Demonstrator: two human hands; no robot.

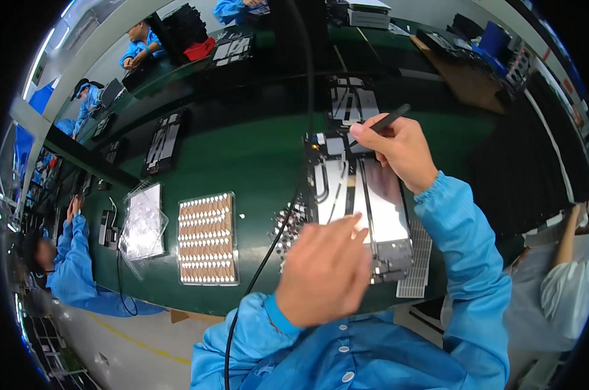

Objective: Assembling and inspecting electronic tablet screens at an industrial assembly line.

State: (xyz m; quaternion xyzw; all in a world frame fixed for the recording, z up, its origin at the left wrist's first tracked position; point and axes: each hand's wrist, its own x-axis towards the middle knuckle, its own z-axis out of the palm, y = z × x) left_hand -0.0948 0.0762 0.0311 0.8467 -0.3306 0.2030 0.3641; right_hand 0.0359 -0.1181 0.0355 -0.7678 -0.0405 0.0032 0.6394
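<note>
An opened tablet (388, 201) lies before me, its silver battery panels, black cables and dark circuit parts exposed. Over its upper end, my right hand (401, 149) is closed round a slim black pen-like tool (396, 116); its lower end is hidden by the fingers, so its exact kind does not show. My left hand (327, 266) hovers over or touches the tablet's lower left part, smeared by motion; whether anything is in its fingers cannot be made out. Just beyond the tablet lies a second opened device (353, 97).
Left of the tablet are a heap of small dark parts (288, 227), a clear tray (235, 247) of brown-and-white pieces and plastic sheets (145, 224). White strips (421, 263) lie at right. A black cable (268, 250) hangs across the view. Co-workers in blue sit at left.
</note>
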